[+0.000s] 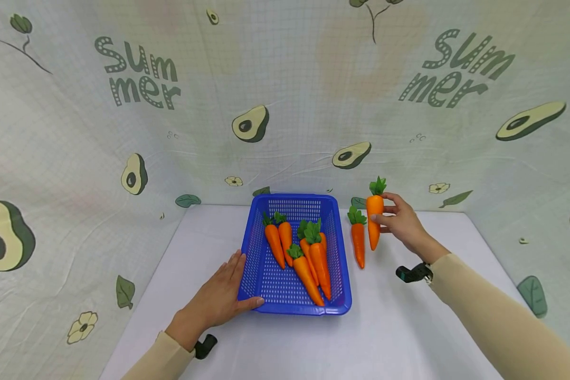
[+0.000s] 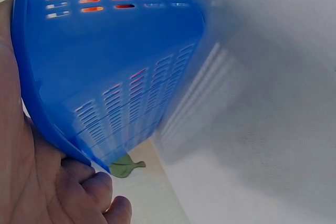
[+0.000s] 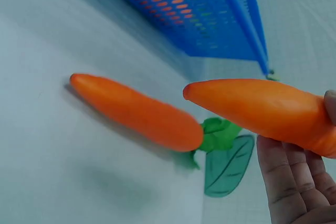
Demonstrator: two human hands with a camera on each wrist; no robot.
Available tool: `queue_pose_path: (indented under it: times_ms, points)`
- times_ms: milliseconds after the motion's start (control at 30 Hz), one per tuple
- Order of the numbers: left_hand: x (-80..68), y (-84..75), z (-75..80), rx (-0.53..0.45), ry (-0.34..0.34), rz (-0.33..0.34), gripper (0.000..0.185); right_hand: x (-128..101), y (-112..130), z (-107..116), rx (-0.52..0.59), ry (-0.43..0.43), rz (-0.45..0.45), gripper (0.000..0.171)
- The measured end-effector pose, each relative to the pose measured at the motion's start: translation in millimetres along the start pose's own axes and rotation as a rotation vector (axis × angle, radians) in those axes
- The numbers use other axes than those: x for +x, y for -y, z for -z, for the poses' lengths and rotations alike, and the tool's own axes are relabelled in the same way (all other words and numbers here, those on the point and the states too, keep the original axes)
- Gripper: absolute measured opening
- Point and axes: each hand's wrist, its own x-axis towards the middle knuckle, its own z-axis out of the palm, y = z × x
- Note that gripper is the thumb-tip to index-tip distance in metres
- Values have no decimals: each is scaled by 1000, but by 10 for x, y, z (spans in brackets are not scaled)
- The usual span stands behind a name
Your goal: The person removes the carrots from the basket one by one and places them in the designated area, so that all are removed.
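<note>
One carrot (image 1: 374,214) is off the table (image 1: 389,327), pinched in the right hand (image 1: 401,224): thumb one side, fingers the other, spread no wider than the carrot body. Position: right of the blue basket (image 1: 290,309), outside it, tip towards near, greens far. A second carrot (image 1: 358,243) lies on the table between held one and basket, just beside the right wall. At least five more carrots (image 1: 319,264) sit inside (they overlap on the right, no exact count from me)

Left hand (image 1: 220,295) braces the basket's near left corner: fingers extended along the left side, thumb out at the near rim, no carrot in it

Handling: pinch the thick orange part, not the leaves; surface looks smooth, so I'd rate a twist or slip as main risk. Firm, light pressure from the left hand should stop the basket skating

Edges: right rim is the closest hard edge. Any leftward travel wants the tip raised over both rim and second carrot. Backdrop cloth (image 1: 290,84) stands close on the far side, so little slack there; most room is near and right. Inside, bare basket floor shows near left, by the thumb
</note>
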Motion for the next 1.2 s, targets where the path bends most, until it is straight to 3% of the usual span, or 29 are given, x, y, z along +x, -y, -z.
queue_pose_path:
  times_ms: [567, 1200]
  points:
    - [0, -11, -1, -1, 4, 7, 123, 102, -564, 50, -38, 16, -164, 82]
    - [1, -10, -13, -42, 11, 15, 124, 192, -807, -105, -130, 36, -261, 77]
